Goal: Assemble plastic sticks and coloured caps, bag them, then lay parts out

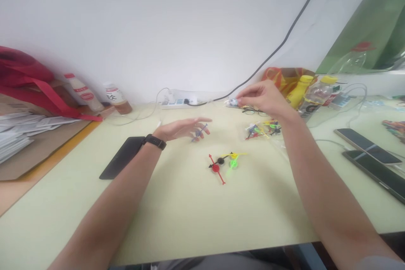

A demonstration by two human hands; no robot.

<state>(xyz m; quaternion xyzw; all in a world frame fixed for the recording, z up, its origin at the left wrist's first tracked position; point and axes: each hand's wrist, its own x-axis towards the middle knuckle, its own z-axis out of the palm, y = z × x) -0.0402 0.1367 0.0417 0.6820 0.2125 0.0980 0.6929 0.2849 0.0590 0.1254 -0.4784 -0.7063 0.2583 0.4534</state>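
My left hand (pixel 183 128) hovers flat over the pale yellow table (pixel 177 215), fingers stretched out, with a small blue-purple plastic spinner (pixel 198 133) just under its fingertips. My right hand (pixel 262 96) is raised farther back, fingers pinched on a small clear packet (pixel 232 102) holding something pale. Between my arms lie loose plastic spinners, red (pixel 216 168), black (pixel 221 160), green (pixel 233 162) and yellow (pixel 236 155). A heap of more coloured spinners (pixel 262 130) sits under my right wrist.
A black phone (pixel 122 157) lies left of my left wrist. Two phones (pixel 370 154) rest at the right. Bottles (pixel 115 98), a red bag (pixel 25 78), a power strip (pixel 177 102), glasses (pixel 253 112) and yellow-capped bottles (pixel 313 93) line the back.
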